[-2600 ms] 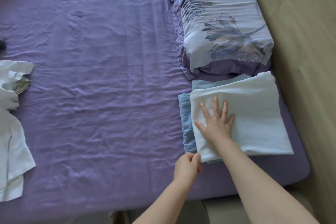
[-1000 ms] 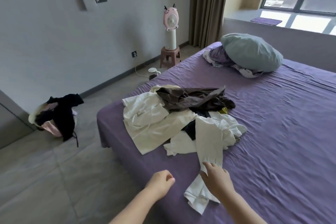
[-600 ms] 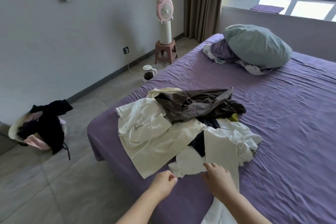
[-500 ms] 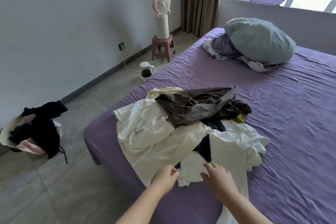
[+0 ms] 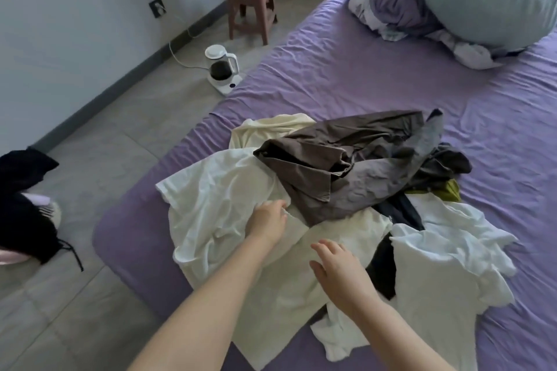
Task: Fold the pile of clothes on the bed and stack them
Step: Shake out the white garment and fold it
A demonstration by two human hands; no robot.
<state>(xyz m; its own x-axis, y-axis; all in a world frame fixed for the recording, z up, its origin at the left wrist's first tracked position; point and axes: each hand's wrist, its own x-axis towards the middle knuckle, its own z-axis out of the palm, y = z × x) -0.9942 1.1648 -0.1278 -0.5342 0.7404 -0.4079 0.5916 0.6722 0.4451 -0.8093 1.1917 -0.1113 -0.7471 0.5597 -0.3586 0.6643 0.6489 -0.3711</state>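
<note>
The loose pile of unfolded clothes (image 5: 346,205) lies on the near corner of the purple-sheeted bed (image 5: 376,75), right by the mattress edge. The left hand (image 5: 266,218) rests on a crumpled cream-white cotton T-shirt (image 5: 217,205), its fingers curled into the fabric next to the hem of a brown-grey woven shirt (image 5: 346,169) that lies across the pile; whether it actually pinches the cloth is hard to tell. The right hand (image 5: 339,268) hovers with fingers spread and relaxed over a second cream garment (image 5: 289,304), holding nothing.

The likely trouble is entanglement: the brown-grey shirt overlaps the cream T-shirt, so a pull on the T-shirt could drag the shirt and what lies under it. The cream pieces also hang near the bed edge, so a careless tug could slide them onto the grey tiled floor (image 5: 105,159).

A dark garment and an olive scrap are mostly buried, their shape unreadable. The left fingertips are hidden in folds. No folded stack is in view.
</note>
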